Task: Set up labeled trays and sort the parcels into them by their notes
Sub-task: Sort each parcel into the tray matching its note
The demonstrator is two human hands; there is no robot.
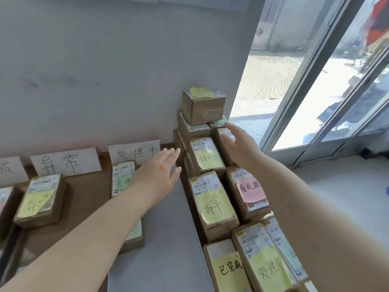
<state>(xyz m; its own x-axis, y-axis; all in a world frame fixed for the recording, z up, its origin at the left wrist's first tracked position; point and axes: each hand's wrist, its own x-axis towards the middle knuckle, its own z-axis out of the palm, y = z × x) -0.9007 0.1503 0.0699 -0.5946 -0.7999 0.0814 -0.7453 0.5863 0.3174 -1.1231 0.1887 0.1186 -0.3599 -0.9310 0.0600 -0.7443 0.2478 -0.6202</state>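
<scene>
Brown paper-wrapped parcels with yellow and pink handwritten notes (pixel 214 204) lie stacked in rows at the right, one small brown box (pixel 203 107) topping the pile. White folded paper labels (pixel 65 163) stand along the wall; a yellow-noted parcel (pixel 39 200) lies before one.
</scene>
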